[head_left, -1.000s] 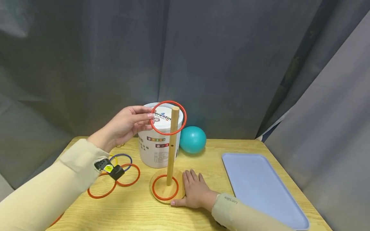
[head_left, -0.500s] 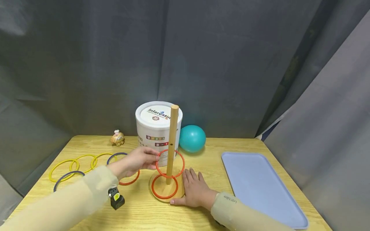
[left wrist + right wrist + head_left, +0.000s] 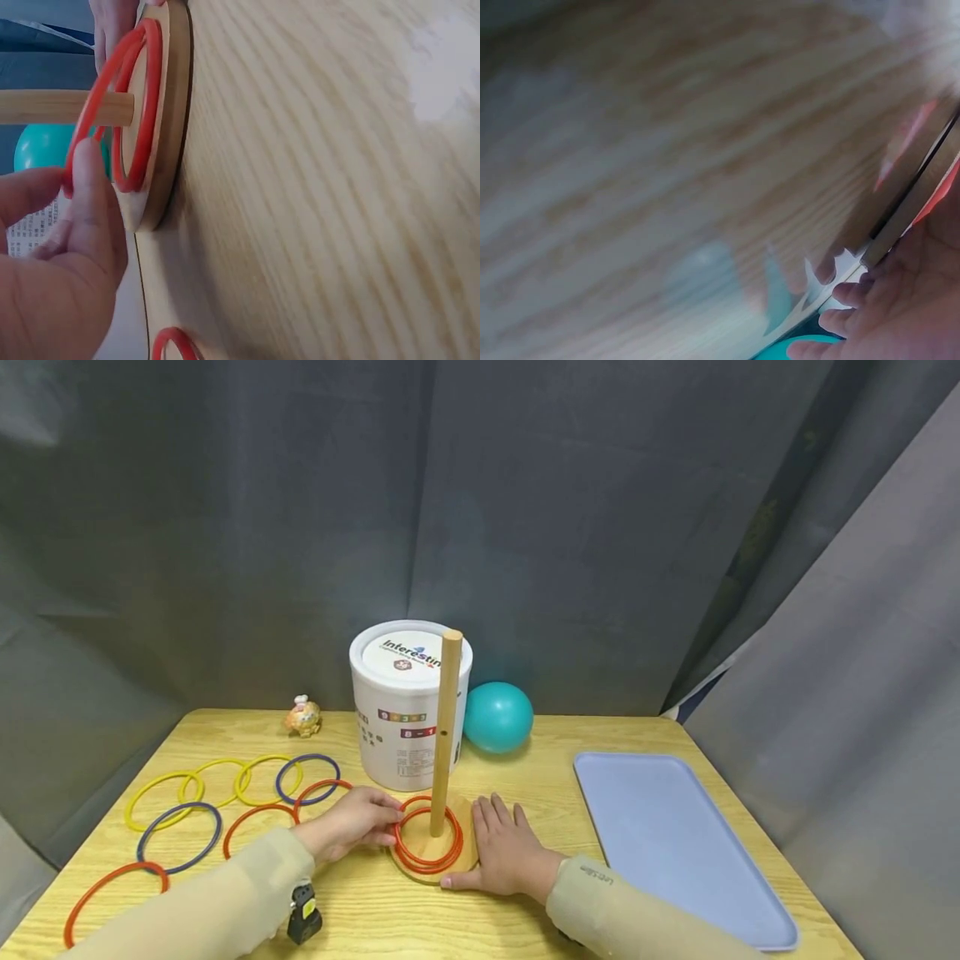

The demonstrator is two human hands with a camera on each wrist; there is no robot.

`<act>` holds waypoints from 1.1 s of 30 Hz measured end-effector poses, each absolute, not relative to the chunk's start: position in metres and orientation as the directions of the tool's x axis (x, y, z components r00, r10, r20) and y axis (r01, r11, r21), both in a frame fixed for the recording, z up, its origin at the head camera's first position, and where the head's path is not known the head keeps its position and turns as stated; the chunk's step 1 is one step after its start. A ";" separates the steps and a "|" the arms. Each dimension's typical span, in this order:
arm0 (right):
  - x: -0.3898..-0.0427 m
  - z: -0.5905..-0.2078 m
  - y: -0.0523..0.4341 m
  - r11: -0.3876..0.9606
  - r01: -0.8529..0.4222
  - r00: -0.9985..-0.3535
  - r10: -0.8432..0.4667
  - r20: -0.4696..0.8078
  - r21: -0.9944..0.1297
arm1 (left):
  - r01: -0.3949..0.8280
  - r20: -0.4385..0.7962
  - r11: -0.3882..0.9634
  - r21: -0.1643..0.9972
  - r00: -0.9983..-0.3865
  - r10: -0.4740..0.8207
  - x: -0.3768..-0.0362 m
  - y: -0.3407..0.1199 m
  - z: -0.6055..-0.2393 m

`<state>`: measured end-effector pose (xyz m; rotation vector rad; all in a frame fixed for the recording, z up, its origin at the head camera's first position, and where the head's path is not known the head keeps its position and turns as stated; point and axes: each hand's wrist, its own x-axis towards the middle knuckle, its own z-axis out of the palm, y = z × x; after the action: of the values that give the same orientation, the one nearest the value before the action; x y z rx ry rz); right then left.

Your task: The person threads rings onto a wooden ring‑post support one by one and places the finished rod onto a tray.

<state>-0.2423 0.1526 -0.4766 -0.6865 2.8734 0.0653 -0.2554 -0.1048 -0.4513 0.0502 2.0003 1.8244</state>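
Observation:
A wooden post stands upright on its round wooden base. My left hand, left of the base, pinches a red ring between thumb and fingers. That ring circles the foot of the post; in the left wrist view its held side is tilted up off another red ring, which lies flat on the base. With fingers straight, my right hand rests against the right edge of the base. The right wrist view is blurred and shows only part of that hand.
Yellow, blue and red rings lie at the left, among them a blue ring and a red ring. Behind the post stand a white tub and a teal ball. A small figurine sits back left, a lavender tray right.
My left hand has brought the red ring down along the post, from around its top to the base. The right hand has stayed beside the base.

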 end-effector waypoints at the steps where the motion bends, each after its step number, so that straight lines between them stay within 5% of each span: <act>1: -0.242 -0.476 0.152 0.892 -0.451 -0.875 -0.443 -0.193 -0.001 | -0.249 -0.283 0.144 0.958 -0.908 0.308 -0.255 -0.104 -0.451; 14: -0.242 -0.477 0.151 0.888 -0.459 -0.872 -0.452 -0.188 -0.006 | -0.090 -0.199 0.382 0.920 -0.946 0.255 -0.249 -0.111 -0.450; 33: -0.242 -0.477 0.152 0.893 -0.448 -0.873 -0.448 -0.193 -0.047 | -0.016 -0.049 0.094 0.995 -0.928 0.369 -0.263 -0.152 -0.406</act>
<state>-0.2419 0.1520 -0.4768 -0.6846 2.8610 -0.0019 -0.2628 -0.1523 -0.4065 0.3515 2.0883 1.9069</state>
